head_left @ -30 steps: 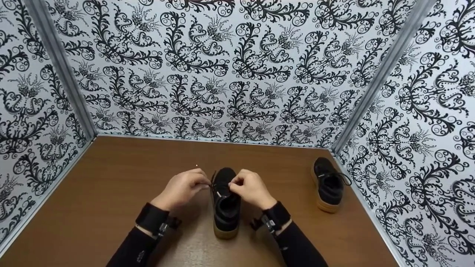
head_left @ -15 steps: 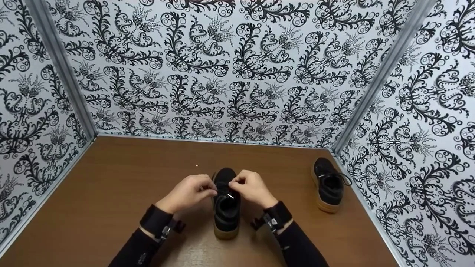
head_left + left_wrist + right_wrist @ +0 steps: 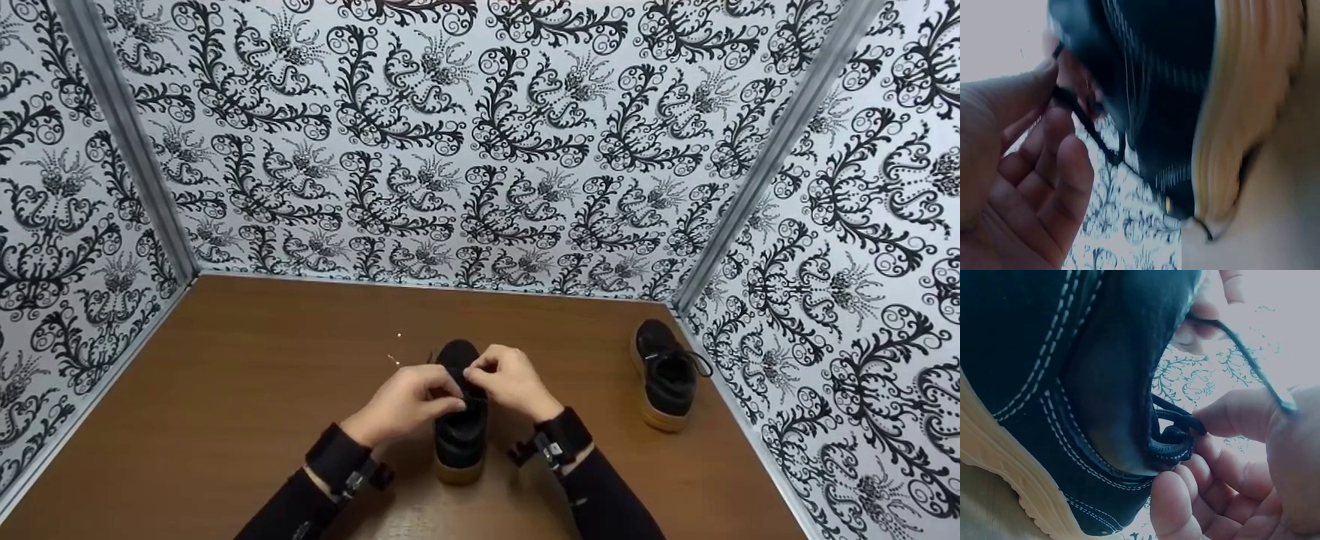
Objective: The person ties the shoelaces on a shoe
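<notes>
Clearly, a thin, cord-like black lace [image 3: 1247, 354] is pinched by both the left hand [image 3: 412, 399] and the right hand [image 3: 511, 381] above the black shoe [image 3: 459, 444], which is set on the wood-grained bench [image 3: 300, 330]. Its dark upper [image 3: 1016, 332] is edged with pale dashed stitching, its tan sole [image 3: 1016, 467] rippled. Right of the black shoe, a matching laced shoe [image 3: 664, 379] is placed; beyond it, white wallpaper [image 3: 420, 135] is patterned with black scrollwork.
</notes>
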Demonstrator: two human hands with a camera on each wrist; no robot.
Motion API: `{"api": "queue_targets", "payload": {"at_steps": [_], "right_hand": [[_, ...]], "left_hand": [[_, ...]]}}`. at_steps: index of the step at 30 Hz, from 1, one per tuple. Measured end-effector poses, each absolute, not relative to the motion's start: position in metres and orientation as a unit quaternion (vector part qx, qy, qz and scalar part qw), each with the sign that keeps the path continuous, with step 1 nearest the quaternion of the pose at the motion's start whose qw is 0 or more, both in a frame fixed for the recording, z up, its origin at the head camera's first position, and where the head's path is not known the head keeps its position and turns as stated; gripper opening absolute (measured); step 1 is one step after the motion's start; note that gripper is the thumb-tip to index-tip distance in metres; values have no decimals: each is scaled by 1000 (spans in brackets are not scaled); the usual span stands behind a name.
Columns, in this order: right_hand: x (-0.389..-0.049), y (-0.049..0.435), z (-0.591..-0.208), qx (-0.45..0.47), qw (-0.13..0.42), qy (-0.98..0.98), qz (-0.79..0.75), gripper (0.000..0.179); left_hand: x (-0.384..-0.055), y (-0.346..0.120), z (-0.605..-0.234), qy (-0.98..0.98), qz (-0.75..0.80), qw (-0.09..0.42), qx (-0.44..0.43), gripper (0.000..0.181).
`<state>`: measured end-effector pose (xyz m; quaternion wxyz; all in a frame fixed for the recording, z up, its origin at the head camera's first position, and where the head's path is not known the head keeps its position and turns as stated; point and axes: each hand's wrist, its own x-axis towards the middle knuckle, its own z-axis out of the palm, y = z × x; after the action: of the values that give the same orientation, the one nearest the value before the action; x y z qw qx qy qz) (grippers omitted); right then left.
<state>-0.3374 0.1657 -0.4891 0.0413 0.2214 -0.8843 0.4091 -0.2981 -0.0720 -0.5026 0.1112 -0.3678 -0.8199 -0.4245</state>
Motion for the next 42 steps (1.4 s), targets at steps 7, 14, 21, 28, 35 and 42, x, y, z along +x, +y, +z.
{"api": "queue_targets", "payload": {"at_steps": [7,14,21,28,35,42], "right_hand": [[-337,165,-491,220,44,-885,409,11],[-337,165,-491,219,44,-885,409,12],[-337,165,-490,213,36,-883,416,11],[-337,165,-490,219,38,-882,416,11],[-337,166,-490,232,42,-881,410,13],[-339,166,-491,233,42,-880,411,13]], "left_hand": [[-299,-78,-500,-828,-415,147,-347,9],[-307,-95,-505,-877,-310,148,-335,11],[-310,-94,-514,-879,-271,164,-355,15],[-309,-85,-518,-870,-275,181,-368,9],[-306,-71,-519,-850,-313,185,-382,4],[-305,-69,-520,-844,-337,190,-371,7]]}}
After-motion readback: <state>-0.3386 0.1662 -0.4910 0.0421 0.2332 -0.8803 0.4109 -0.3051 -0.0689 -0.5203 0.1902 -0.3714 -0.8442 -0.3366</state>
